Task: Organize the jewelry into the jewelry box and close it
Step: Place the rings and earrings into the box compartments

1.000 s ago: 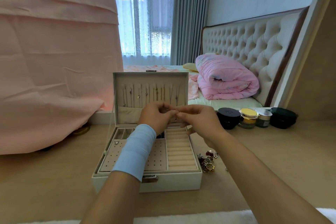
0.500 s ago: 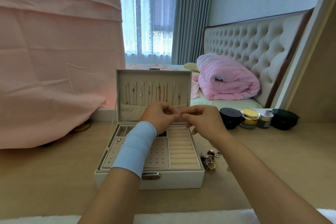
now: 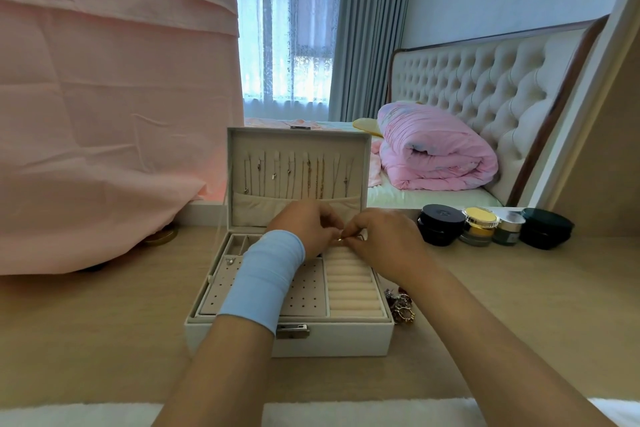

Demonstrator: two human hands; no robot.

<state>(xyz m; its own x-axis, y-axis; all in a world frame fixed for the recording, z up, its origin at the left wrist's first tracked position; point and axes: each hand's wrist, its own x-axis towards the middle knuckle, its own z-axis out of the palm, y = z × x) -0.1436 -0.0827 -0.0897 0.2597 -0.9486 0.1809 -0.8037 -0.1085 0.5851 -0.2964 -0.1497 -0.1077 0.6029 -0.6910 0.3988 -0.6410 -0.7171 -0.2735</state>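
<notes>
A white jewelry box (image 3: 346, 338) stands open on the wooden desk, its lid (image 3: 298, 146) upright with several necklaces hanging inside. Over the back of the ring-roll section (image 3: 353, 291), my left hand (image 3: 306, 224) and my right hand (image 3: 381, 241) meet, both pinching a small gold ring (image 3: 341, 238). A blue band wraps my left wrist. A small earring (image 3: 229, 260) sits on the perforated pad at the left. A pile of loose jewelry (image 3: 401, 307) lies on the desk just right of the box.
Several cosmetic jars (image 3: 478, 225) stand in a row at the back right of the desk. A pink cloth (image 3: 104, 114) hangs over something at the left. Behind the desk is a bed with a rolled pink duvet (image 3: 433, 149). A white edge (image 3: 346, 414) runs along the front.
Both hands have dropped slightly toward the ring rolls, still holding the ring between them. The view has shifted a little.
</notes>
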